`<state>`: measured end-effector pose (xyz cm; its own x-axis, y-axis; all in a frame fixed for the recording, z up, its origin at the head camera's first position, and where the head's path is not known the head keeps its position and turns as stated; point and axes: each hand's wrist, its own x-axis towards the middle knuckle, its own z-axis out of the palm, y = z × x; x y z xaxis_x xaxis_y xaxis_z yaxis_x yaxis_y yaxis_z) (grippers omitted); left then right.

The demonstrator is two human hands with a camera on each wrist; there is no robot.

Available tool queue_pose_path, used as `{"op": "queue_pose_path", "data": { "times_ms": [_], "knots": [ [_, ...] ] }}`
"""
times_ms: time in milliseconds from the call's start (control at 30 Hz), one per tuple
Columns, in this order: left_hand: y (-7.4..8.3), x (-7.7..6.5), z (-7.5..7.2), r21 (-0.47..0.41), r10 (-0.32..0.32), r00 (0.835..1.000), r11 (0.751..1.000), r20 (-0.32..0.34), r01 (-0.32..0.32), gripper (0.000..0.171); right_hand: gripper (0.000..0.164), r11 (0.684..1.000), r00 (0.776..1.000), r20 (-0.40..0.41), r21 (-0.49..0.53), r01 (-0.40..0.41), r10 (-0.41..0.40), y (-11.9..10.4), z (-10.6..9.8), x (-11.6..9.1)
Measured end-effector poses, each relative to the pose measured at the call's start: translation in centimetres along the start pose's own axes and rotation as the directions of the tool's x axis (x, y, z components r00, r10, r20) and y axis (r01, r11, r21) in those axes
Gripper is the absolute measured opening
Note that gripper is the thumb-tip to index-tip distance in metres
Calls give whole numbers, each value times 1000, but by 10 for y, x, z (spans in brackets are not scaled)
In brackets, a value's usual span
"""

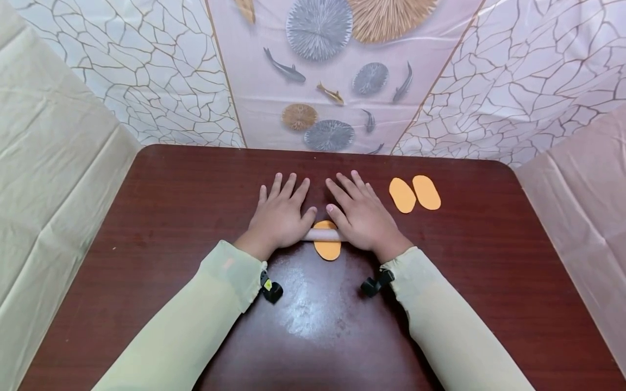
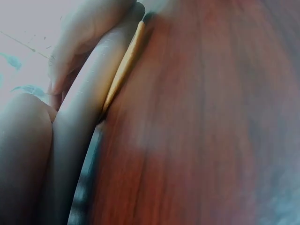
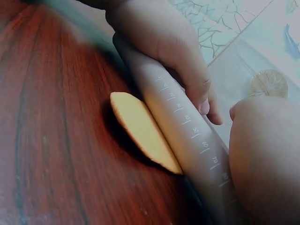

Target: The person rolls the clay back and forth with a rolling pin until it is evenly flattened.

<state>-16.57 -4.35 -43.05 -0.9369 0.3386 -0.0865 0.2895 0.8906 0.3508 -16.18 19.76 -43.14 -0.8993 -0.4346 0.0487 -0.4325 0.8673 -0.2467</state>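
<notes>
A pale rolling pin point(image 1: 323, 234) with printed scale marks lies across a flat orange oval of dough point(image 1: 327, 251). The dough shows on both sides of the pin in the head view. My left hand point(image 1: 281, 217) rests over the pin's left part, fingers straight and spread forward. Over its right part lies my right hand point(image 1: 364, 217), also flat, with fingers extended. The pin's ends are hidden under the palms in that view. In the right wrist view, the dough point(image 3: 145, 133) sticks out from under the marked pin point(image 3: 187, 126).
Two more flat orange dough ovals point(image 1: 402, 195) point(image 1: 426, 193) lie side by side toward the back right of the dark wooden table point(image 1: 195, 184). A patterned cloth point(image 1: 166, 70) hangs behind the table's far edge. Plain cloth walls point(image 1: 49, 163) stand on both sides.
</notes>
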Motion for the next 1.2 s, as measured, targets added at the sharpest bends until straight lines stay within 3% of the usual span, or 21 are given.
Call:
{"op": "queue_pose_path", "data": {
  "times_ms": [267, 567, 867, 1200],
  "knots": [
    [-3, 9, 0, -6, -22, 999, 1000, -48, 22, 74, 71, 1000, 997, -70, 0, 25, -25, 5, 0, 6],
    [-6, 16, 1, 10, -11, 991, 1000, -134, 12, 69, 67, 994, 975, -198, -50, 96, -104, 11, 3, 15],
    [-7, 24, -1, 3, -25, 992, 1000, -127, 26, 68, 63, 994, 976, -189, -32, 108, -112, 15, 1, 26],
    [-7, 30, -4, 12, -9, 984, 1000, -177, 12, 62, 58, 995, 973, -209, -20, 95, -97, 16, 1, 32]
  ]
}}
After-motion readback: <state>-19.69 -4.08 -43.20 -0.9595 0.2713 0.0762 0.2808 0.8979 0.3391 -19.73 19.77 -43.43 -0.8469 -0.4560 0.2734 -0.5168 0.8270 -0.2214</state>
